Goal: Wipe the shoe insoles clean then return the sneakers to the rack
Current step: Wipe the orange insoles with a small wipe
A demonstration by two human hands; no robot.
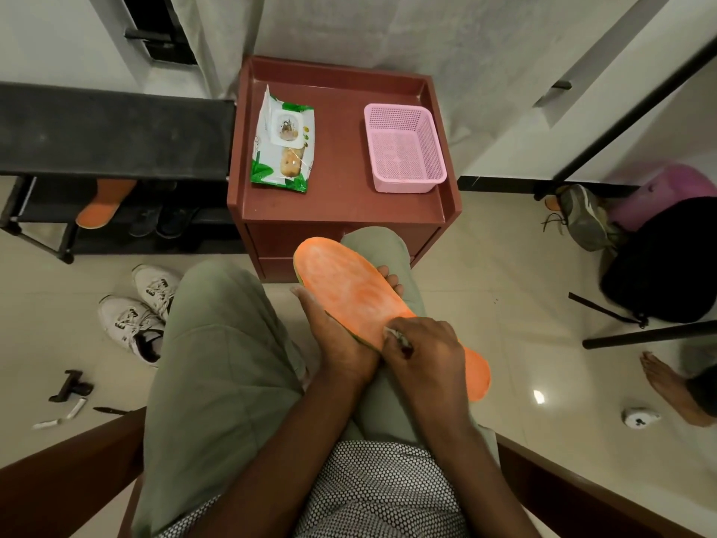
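Observation:
An orange insole (349,285) lies across my right knee, toe end pointing away from me. My left hand (337,339) grips it from beneath at the middle, fingertips showing past its far edge. My right hand (426,355) presses a small crumpled wipe (394,335) onto the insole near the heel. A second orange insole (104,203) rests on the black shoe rack (112,130) at the left. Two white sneakers (135,308) lie on the floor beside my left leg.
A brown side table (345,211) stands in front of my knees with a wet-wipe pack (285,145) and a pink basket (403,147). Dark shoes sit low in the rack. A grey sneaker (582,217), black bag (667,262) and another person's bare foot (671,386) are at the right.

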